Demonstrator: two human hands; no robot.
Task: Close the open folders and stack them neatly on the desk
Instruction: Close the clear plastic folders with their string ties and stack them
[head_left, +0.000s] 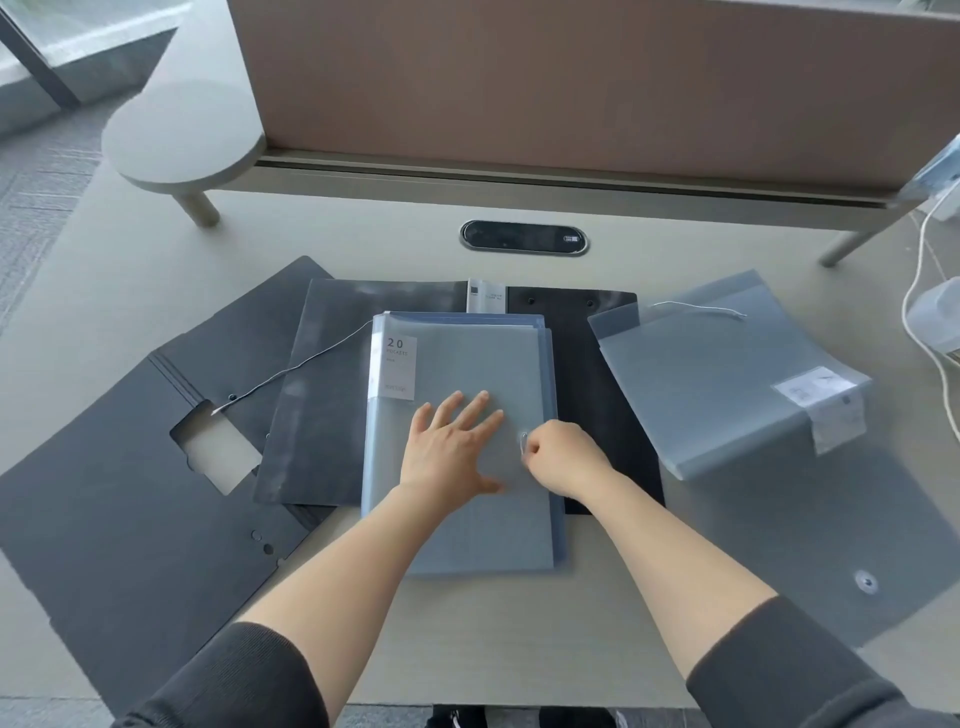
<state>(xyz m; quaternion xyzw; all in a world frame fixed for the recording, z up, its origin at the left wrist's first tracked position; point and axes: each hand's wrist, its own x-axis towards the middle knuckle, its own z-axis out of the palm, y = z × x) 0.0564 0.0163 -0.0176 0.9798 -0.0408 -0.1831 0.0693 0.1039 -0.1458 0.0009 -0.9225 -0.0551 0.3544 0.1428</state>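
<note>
Both my hands are on the closed clear pocket folder (460, 415) in the middle of the worktop (498, 639).

My left hand (452, 447) lies flat on its cover with the fingers spread, and just beside it my right hand (558, 452) is curled, its fingertips pressed together on a small pale loop at the folder's right edge; I cannot tell what the loop is. The folder is frosted grey-blue, shut, with a white label reading "20 pockets" near its top left corner. It rests on an open black folder (332, 395) that spreads out beneath it on both sides. Left of the pocket folder a dark grey folder (114, 499) with a cut-out window lies open flat. Right of it a translucent grey envelope folder (727, 384) lies with its flap open.
</note>
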